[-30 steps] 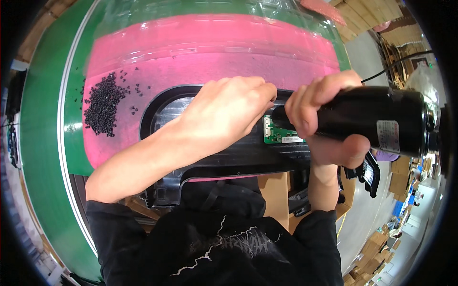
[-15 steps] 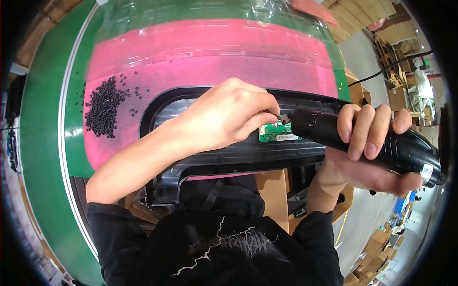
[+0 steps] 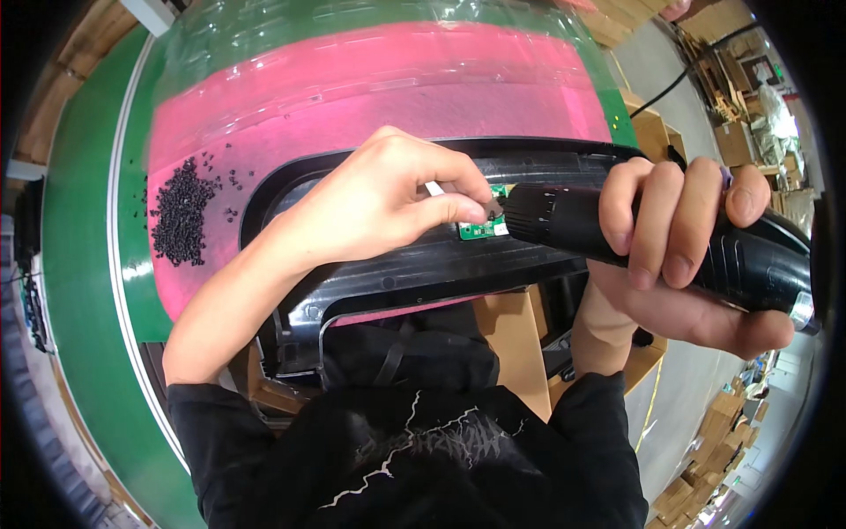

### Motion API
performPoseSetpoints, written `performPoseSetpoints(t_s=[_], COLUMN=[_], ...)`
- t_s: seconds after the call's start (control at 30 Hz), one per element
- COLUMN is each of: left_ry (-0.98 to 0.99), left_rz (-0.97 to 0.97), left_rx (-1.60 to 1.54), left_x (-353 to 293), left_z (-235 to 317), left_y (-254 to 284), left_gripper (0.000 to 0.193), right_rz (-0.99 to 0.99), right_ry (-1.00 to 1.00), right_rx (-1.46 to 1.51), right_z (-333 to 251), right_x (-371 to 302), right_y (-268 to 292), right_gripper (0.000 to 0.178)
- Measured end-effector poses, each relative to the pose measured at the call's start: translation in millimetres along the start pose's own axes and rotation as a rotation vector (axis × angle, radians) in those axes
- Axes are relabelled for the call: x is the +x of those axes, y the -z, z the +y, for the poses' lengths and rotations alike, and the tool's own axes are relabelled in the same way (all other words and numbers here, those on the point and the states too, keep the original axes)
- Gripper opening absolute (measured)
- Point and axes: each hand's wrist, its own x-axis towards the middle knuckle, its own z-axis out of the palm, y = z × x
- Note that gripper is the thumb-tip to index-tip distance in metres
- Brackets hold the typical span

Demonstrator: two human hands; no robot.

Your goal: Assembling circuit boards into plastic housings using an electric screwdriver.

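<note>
My right hand (image 3: 674, 229) is wrapped around a thick black electric screwdriver (image 3: 560, 216), held with its nose pointing left. At that nose, my left hand (image 3: 388, 198) has thumb and index fingertip drawn together. Whatever small piece they pinch, if any, is too small to make out. Just below the fingertips lies a green circuit board (image 3: 476, 231), largely covered by the hand and the screwdriver. It sits inside a long black plastic housing (image 3: 397, 286) with a raised rim. The screwdriver's tip cannot be seen clearly.
Small black screws (image 3: 183, 216) lie heaped on the pink mat (image 3: 352, 115), left of the housing. Clear plastic sheeting (image 3: 291, 57) covers the mat's far part. An open cardboard box (image 3: 511, 344) stands below the table edge. A black cable (image 3: 687, 75) hangs at the right.
The view has shifted a little. My right hand has brought the screwdriver's nose left, closer to my left fingertips and over more of the board. My left hand stays beside the board.
</note>
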Motion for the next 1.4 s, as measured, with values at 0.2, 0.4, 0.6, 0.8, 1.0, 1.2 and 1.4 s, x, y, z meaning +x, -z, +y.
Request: performPoseSetpoints(t_s=[0.2,0.4,0.6,0.8,1.0,1.2,1.4], left_ry=[-0.038,-0.073,-0.006,-0.033,-0.135,-0.173,-0.071], left_rz=[0.062,0.267,0.287,0.312,0.311,0.295,0.084], left_rx=[0.022,0.417,0.491,0.427,0.517,0.510,0.505], left_x=[-5.1,-1.4,-2.3,-4.8,-8.8,-10.9,-10.3], left_z=[0.5,-1.7,0.4,2.0,-7.7,-16.9,-9.2], left_y=[-2.6,-0.3,1.5,1.3,-6.2,-4.0,-3.2], left_gripper=[0.015,0.009,0.013,0.026,0.010,0.010,0.012], right_rz=[-0.065,-0.022,0.050,0.083,-0.085,-0.124,0.217], right_ry=[0.000,-0.122,-0.208,-0.262,-0.197,-0.257,-0.426], right_rx=[0.035,-0.047,-0.076,-0.100,-0.048,-0.051,-0.248], right_z=[7.7,18.1,35.7,36.2,42.6,48.6,35.2], right_x=[-5.4,-16.9,-23.2,-22.2,-18.6,-16.9,-17.7], right_y=[-0.6,7.6,2.9,-13.3,-9.3,-11.2,-29.0], right_gripper=[0.070,0.078,0.075,0.074,0.070,0.066,0.077])
